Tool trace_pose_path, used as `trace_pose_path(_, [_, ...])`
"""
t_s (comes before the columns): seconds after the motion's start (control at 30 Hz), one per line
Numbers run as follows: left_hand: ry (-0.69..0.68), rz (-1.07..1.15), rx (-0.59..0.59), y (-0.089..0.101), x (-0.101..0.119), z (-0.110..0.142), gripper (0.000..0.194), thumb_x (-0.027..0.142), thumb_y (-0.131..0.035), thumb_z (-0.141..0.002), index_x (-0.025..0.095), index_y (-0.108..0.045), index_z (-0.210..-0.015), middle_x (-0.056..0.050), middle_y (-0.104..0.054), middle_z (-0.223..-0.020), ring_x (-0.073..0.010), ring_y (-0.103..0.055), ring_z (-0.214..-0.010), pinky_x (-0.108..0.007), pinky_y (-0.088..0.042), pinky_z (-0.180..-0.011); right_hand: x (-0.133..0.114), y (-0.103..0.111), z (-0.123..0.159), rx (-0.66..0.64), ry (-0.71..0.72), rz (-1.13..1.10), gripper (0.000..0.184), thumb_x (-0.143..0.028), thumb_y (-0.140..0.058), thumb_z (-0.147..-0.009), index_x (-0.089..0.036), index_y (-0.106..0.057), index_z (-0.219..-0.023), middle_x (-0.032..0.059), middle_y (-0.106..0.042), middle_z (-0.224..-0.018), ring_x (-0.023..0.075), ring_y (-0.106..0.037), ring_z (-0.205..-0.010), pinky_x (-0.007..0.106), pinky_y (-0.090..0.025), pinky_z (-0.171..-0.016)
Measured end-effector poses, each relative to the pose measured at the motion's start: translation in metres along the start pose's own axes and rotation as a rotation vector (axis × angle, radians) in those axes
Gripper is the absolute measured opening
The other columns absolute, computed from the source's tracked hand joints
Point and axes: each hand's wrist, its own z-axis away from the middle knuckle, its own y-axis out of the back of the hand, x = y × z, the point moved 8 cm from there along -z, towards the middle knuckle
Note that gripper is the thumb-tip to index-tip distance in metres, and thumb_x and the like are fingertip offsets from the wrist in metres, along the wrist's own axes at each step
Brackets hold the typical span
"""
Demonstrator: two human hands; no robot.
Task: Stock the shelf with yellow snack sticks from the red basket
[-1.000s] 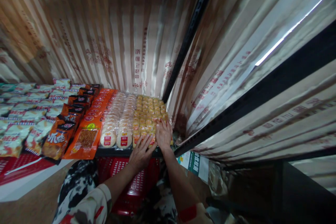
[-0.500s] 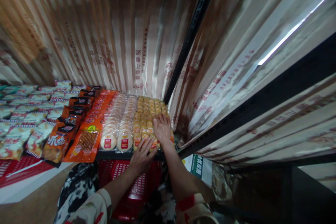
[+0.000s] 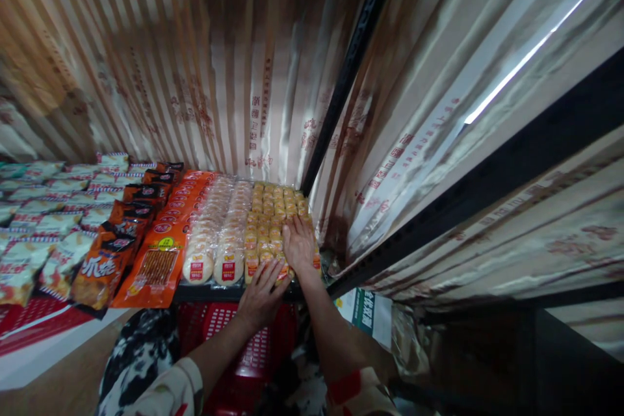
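Observation:
Both of my hands rest on a row of yellow packaged snacks (image 3: 277, 201) at the right end of the shelf. My left hand (image 3: 263, 292) lies over their front edge, palm down with the fingers stretched out. Farther back and to the right, my right hand (image 3: 299, 245) is laid flat on top of the packs, fingers extended. Neither hand grips anything. Just left of the yellow packs are clear-wrapped stacks of round pale crackers (image 3: 229, 253) with red labels. Parts of the yellow packs are hidden under my hands.
Orange stick-snack bags (image 3: 158, 266), black-and-orange bags (image 3: 100, 273) and pale chip bags (image 3: 24, 266) fill the shelf leftward. A red basket (image 3: 253, 351) stands below. Dark metal posts (image 3: 341, 84) and printed sheeting (image 3: 224, 78) close off the back and right.
The view has shifted slightly, so the shelf sits a little lower and farther left. My hands stay on the yellow packs in nearly the same places.

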Motion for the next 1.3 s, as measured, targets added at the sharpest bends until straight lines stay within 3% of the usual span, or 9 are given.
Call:
trace_pose_path(0.23, [0.009,0.012,-0.010,-0.001,0.000,0.000,0.055,0.025,-0.053,-0.082,0.022,-0.040,-0.135,-0.013,-0.034,-0.145,-0.0264,-0.025,-0.137,-0.044,-0.021,-0.111,0.001,-0.004,-0.015,-0.088,-0.059,0.060,0.051,-0.039,-0.019,-0.096,-0.017,-0.046,-0.133,0.0099,-0.037,-0.144,0.0233,-0.020,-0.138,0.042,-0.014,-0.110])
trace_pose_path(0.5, [0.026,0.026,-0.009,-0.001,-0.001,0.000,0.051,0.027,-0.052,-0.083,0.023,-0.043,-0.133,-0.011,-0.035,-0.145,-0.0252,-0.026,-0.136,-0.044,-0.020,-0.112,0.004,-0.014,-0.018,-0.164,-0.086,0.129,0.053,-0.042,-0.018,-0.095,-0.018,-0.044,-0.135,0.0067,-0.039,-0.143,0.0248,-0.022,-0.137,0.043,-0.013,-0.109])
trace_pose_path(0.73, [0.021,0.035,-0.029,-0.005,-0.001,0.001,0.052,0.029,-0.052,-0.083,0.023,-0.042,-0.133,-0.011,-0.035,-0.145,-0.0260,-0.024,-0.137,-0.045,-0.021,-0.111,0.004,-0.011,-0.017,-0.151,-0.089,0.120,0.052,-0.041,-0.020,-0.095,-0.017,-0.048,-0.132,0.0091,-0.045,-0.139,0.0250,-0.031,-0.133,0.042,-0.015,-0.109])
trace_pose_path(1.1, [0.020,0.017,-0.063,-0.006,-0.001,0.001,0.050,0.035,-0.054,-0.083,0.024,-0.044,-0.130,-0.010,-0.032,-0.147,-0.0257,-0.024,-0.137,-0.044,-0.017,-0.111,0.008,-0.017,-0.043,-0.137,-0.146,0.077,0.053,-0.041,-0.019,-0.095,-0.019,-0.040,-0.137,0.0095,-0.028,-0.149,0.0240,-0.014,-0.140,0.042,-0.015,-0.110])
trace_pose_path(1.3, [0.012,-0.012,-0.079,-0.007,-0.001,-0.001,0.048,0.035,-0.052,-0.083,0.024,-0.045,-0.129,-0.010,-0.032,-0.147,-0.0256,-0.025,-0.136,-0.044,-0.013,-0.112,0.011,-0.027,-0.048,-0.186,-0.154,0.086,0.057,-0.042,-0.018,-0.094,-0.011,-0.041,-0.136,0.0121,-0.035,-0.145,0.0251,-0.017,-0.139,0.043,-0.013,-0.110])
